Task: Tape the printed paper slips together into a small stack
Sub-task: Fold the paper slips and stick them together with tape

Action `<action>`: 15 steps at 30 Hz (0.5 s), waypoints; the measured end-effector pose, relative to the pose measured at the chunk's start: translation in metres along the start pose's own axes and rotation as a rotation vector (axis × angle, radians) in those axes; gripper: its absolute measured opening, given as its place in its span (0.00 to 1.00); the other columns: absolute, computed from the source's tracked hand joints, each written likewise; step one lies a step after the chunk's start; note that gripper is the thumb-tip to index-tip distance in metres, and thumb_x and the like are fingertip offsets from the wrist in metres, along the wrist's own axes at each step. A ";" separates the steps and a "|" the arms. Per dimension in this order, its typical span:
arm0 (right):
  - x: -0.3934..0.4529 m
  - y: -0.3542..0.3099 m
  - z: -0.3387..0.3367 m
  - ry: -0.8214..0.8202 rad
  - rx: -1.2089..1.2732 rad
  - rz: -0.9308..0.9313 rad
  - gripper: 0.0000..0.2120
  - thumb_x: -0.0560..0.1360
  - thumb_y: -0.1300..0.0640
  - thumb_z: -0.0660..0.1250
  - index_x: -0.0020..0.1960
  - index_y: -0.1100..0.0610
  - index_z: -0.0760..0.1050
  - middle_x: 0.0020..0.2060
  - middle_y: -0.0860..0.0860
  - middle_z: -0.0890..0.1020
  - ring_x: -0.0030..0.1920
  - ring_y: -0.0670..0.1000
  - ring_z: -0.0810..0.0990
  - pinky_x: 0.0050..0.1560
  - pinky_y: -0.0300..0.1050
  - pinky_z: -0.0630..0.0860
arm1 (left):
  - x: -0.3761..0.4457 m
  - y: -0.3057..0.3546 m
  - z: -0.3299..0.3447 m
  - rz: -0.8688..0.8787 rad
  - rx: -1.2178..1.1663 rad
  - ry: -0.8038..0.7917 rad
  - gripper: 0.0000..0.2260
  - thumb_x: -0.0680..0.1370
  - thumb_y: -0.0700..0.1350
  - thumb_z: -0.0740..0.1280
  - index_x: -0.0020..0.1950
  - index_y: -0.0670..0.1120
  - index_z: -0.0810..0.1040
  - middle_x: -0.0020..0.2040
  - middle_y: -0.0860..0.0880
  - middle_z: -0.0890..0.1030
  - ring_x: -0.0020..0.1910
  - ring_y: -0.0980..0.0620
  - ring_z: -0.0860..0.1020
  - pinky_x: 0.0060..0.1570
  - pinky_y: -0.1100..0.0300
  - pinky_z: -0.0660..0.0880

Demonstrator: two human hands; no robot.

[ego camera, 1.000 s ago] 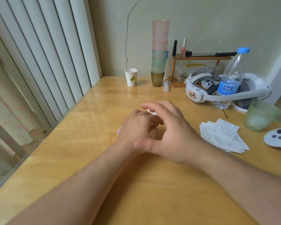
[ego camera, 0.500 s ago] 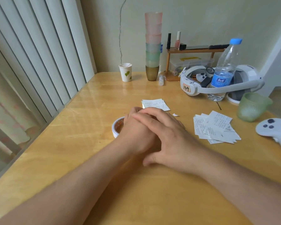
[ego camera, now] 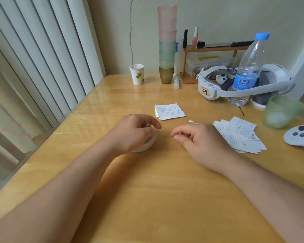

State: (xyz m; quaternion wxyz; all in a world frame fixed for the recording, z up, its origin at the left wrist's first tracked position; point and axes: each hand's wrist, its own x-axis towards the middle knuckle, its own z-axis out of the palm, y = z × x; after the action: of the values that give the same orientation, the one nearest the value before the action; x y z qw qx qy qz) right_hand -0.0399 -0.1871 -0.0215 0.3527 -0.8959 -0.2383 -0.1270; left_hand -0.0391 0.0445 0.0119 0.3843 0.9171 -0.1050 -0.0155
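Observation:
A small squared stack of printed paper slips point(ego camera: 169, 111) lies on the wooden table point(ego camera: 165, 199) just beyond my hands. A loose fan of more slips point(ego camera: 239, 135) lies to the right, partly under my right hand. My left hand point(ego camera: 133, 133) sits over a white tape roll point(ego camera: 146, 144), fingers curled around its top, hiding most of it. My right hand point(ego camera: 198, 141) hovers a short gap to the right, thumb and forefinger pinched together; I see nothing between them. A tiny white scrap point(ego camera: 191, 121) lies behind the right hand.
A green frosted cup point(ego camera: 281, 112), a white controller point(ego camera: 300, 135), a water bottle point(ego camera: 247, 71) and a headset point(ego camera: 239, 85) crowd the right side. A paper cup point(ego camera: 137, 74), a tower of stacked cups point(ego camera: 166, 44) and a small wooden shelf point(ego camera: 214, 50) line the back wall. Blinds run along the left edge.
My hands, clasped together over the tape roll before, have drawn apart. The left stays on the roll; the right has moved right toward the loose slips.

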 end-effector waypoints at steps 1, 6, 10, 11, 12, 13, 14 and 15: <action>0.001 0.004 0.001 -0.005 -0.004 0.000 0.08 0.80 0.58 0.70 0.53 0.47 0.86 0.34 0.34 0.78 0.43 0.39 0.77 0.48 0.29 0.69 | -0.001 -0.001 -0.003 0.021 0.042 -0.036 0.09 0.80 0.44 0.67 0.51 0.57 0.84 0.36 0.56 0.80 0.35 0.59 0.74 0.40 0.62 0.71; 0.002 0.010 0.004 -0.014 -0.003 -0.004 0.15 0.79 0.64 0.67 0.55 0.47 0.85 0.42 0.39 0.79 0.44 0.40 0.77 0.45 0.30 0.69 | -0.009 -0.005 -0.018 0.080 0.361 -0.194 0.20 0.70 0.60 0.80 0.53 0.56 0.73 0.47 0.57 0.79 0.44 0.57 0.77 0.44 0.62 0.74; 0.001 0.009 0.005 0.001 -0.011 -0.025 0.15 0.76 0.63 0.68 0.54 0.45 0.84 0.45 0.41 0.79 0.41 0.48 0.79 0.45 0.41 0.76 | -0.009 -0.004 -0.020 0.037 0.489 -0.209 0.25 0.68 0.62 0.80 0.55 0.56 0.71 0.49 0.60 0.76 0.48 0.58 0.76 0.47 0.61 0.75; 0.001 0.009 0.005 0.003 -0.009 -0.023 0.15 0.76 0.62 0.69 0.54 0.44 0.84 0.45 0.40 0.79 0.41 0.49 0.79 0.46 0.44 0.76 | -0.009 -0.004 -0.020 0.030 0.502 -0.206 0.23 0.69 0.62 0.79 0.55 0.57 0.72 0.49 0.60 0.77 0.48 0.58 0.76 0.48 0.61 0.75; 0.001 0.010 0.005 0.005 -0.004 -0.019 0.14 0.76 0.61 0.69 0.54 0.43 0.83 0.46 0.40 0.79 0.41 0.50 0.79 0.46 0.45 0.77 | -0.009 -0.005 -0.020 0.026 0.510 -0.198 0.20 0.70 0.62 0.78 0.54 0.59 0.73 0.49 0.60 0.77 0.48 0.59 0.77 0.47 0.62 0.75; 0.001 0.010 0.005 0.007 0.000 -0.018 0.14 0.76 0.61 0.69 0.54 0.43 0.83 0.46 0.40 0.79 0.41 0.50 0.79 0.46 0.46 0.77 | -0.009 -0.005 -0.020 0.031 0.511 -0.180 0.18 0.71 0.61 0.78 0.52 0.59 0.74 0.48 0.60 0.79 0.47 0.61 0.77 0.46 0.63 0.75; 0.002 0.010 0.005 0.011 0.002 -0.016 0.13 0.76 0.60 0.70 0.54 0.43 0.83 0.47 0.40 0.79 0.41 0.51 0.79 0.47 0.47 0.77 | -0.009 -0.005 -0.020 0.043 0.504 -0.153 0.15 0.71 0.59 0.78 0.51 0.60 0.75 0.46 0.61 0.80 0.45 0.61 0.78 0.45 0.64 0.76; 0.003 0.010 0.006 0.017 0.004 -0.014 0.13 0.76 0.60 0.70 0.54 0.43 0.83 0.47 0.40 0.80 0.41 0.50 0.79 0.47 0.48 0.78 | -0.009 -0.007 -0.019 0.065 0.482 -0.114 0.13 0.71 0.58 0.78 0.50 0.59 0.77 0.44 0.61 0.81 0.44 0.61 0.79 0.45 0.64 0.76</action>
State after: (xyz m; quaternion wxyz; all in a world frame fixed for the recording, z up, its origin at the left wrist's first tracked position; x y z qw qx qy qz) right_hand -0.0324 -0.1885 -0.0302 0.3556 -0.8924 -0.2419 -0.1364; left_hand -0.0446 0.0640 0.0197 0.1481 0.9761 -0.1564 -0.0294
